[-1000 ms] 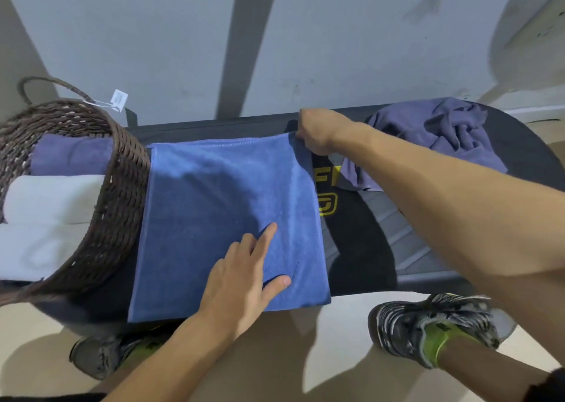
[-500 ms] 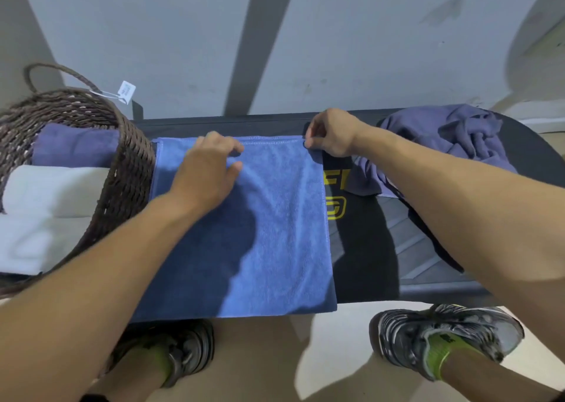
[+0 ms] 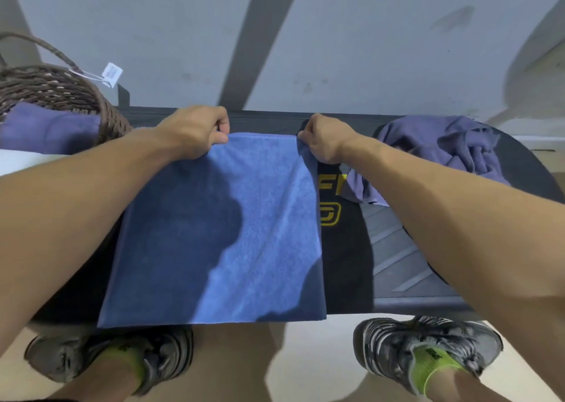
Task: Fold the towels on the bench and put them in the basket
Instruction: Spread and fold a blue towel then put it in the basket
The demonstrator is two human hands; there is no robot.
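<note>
Head view: both hands pinch the far edge of a blue towel (image 3: pixel 232 233) spread on the counter (image 3: pixel 345 267).

Left hand (image 3: pixel 195 132) grips the towel's far edge with curled fingers; the right hand (image 3: pixel 324 140) grips the far right corner the same way. The towel lies flat, its near edge hanging just over the counter's front. A crumpled purple towel (image 3: pixel 443 151) sits to the right, near the right forearm, which crosses in front of its lower flap. At far left a wicker basket (image 3: pixel 61 96) with a white tag (image 3: pixel 112 74) holds a folded purple towel (image 3: pixel 46 129) and something white beside it. Two sneakers (image 3: pixel 422 349) stand on the floor below.
</note>
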